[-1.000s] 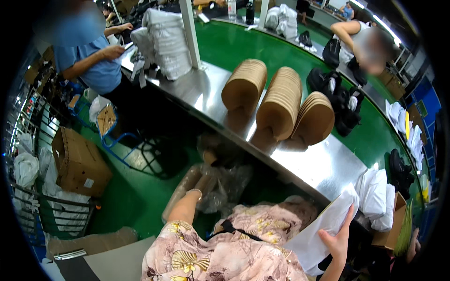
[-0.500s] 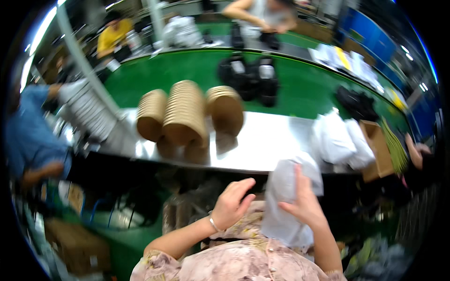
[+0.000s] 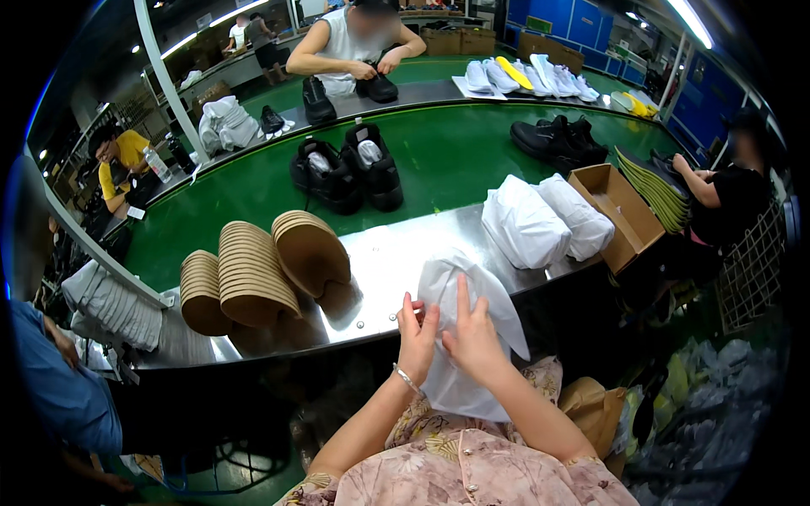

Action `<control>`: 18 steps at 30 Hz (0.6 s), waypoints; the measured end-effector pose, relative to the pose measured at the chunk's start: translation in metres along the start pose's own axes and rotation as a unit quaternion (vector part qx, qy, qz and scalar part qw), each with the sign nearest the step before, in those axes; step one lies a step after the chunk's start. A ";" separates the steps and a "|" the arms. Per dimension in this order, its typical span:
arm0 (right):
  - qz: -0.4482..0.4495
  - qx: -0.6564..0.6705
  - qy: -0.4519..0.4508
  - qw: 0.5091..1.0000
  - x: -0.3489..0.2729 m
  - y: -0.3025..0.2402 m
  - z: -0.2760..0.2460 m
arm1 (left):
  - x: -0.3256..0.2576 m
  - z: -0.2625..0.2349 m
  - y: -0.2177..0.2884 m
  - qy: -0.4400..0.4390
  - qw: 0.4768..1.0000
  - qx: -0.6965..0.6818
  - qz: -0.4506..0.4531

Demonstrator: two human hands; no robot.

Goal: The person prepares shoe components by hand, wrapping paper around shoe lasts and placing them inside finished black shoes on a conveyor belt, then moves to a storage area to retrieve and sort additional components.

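In front of my body, against the metal table's edge, stands a white wrapped bundle (image 3: 472,291) of thin paper or cloth. Its contents are hidden. My left hand (image 3: 416,341) is closed at the bundle's left side, thumb and bent fingers at its edge. A silvery bracelet circles that wrist. My right hand (image 3: 479,341) lies on the front of the bundle, open, with the index finger stretched upward and the thumb apart. Beyond the bundle to the right, two more white wrapped bundles (image 3: 527,223) sit side by side on the metal table (image 3: 384,278).
Stacks of brown cardboard inserts (image 3: 253,274) stand on the table at left. Black shoes (image 3: 371,169) rest on the green belt (image 3: 439,173). An open brown box (image 3: 620,219) and yellow-green insoles (image 3: 650,190) are at right. Across the belt a person (image 3: 354,42) handles black shoes.
The view has swung to the right. My left hand has come in from the side to the bundle's edge, while my right hand stays on it.
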State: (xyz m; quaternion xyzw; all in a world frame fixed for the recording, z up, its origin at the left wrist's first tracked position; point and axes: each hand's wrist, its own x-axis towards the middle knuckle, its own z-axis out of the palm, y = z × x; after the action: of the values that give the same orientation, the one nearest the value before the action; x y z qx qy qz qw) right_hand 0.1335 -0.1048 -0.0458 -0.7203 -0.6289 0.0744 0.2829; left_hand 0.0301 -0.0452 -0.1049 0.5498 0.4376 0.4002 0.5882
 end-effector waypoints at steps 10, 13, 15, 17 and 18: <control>0.051 0.021 -0.093 0.994 0.036 0.017 -0.006 | 0.019 0.018 0.006 0.084 0.966 0.239 0.051; 0.041 0.135 -0.093 0.986 0.034 0.018 0.003 | 0.009 0.008 0.013 0.099 0.972 0.213 0.007; 0.002 0.152 -0.068 0.986 0.022 0.023 0.006 | 0.005 0.014 0.012 0.122 0.982 0.140 0.042; -0.012 0.191 -0.042 0.981 0.010 0.025 0.003 | -0.002 0.028 0.013 0.171 0.982 0.059 0.048; 0.049 0.265 -0.071 0.960 0.008 0.021 -0.003 | 0.000 0.026 0.019 0.153 0.987 -0.003 0.036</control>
State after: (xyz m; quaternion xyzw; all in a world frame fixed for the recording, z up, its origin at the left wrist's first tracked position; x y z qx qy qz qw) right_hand 0.1544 -0.0996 -0.0521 -0.6424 -0.5691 0.3033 0.4141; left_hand 0.0556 -0.0516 -0.0852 0.4953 0.5011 0.5025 0.5011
